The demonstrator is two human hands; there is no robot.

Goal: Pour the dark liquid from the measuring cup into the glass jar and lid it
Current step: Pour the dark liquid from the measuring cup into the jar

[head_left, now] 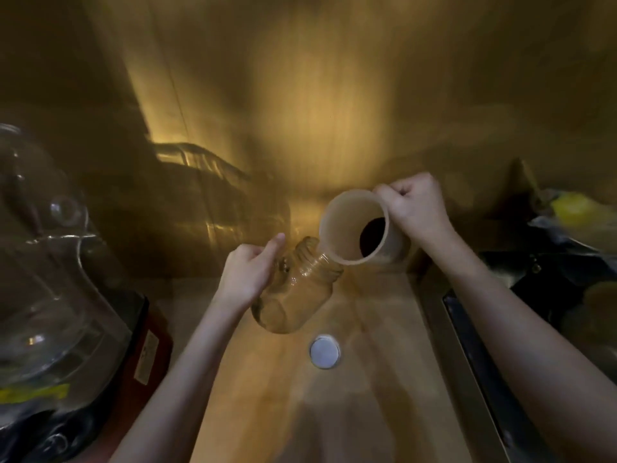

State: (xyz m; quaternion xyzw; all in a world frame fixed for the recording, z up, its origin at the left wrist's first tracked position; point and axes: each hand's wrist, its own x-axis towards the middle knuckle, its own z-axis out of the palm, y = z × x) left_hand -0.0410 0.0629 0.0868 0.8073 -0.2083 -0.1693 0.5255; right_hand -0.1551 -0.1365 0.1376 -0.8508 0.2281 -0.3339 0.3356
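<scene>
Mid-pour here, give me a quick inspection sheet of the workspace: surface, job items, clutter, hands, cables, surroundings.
Surface: wooden counter, warm dim light, bare near the work.
Job's things: glass jar tilted toward the cup, no liquid visible inside; measuring cup tipped with its rim at the jar mouth, dark liquid still in its bottom; lid flat on the counter, near side of the jar.
Clutter: large glass vessel at left; dark bags at right.
Hands: left hand grips the jar's side; right hand closed on the cup's handle.
Cables: nothing seen.
Surroundings: wall behind; blurred clear container at back left.
</scene>
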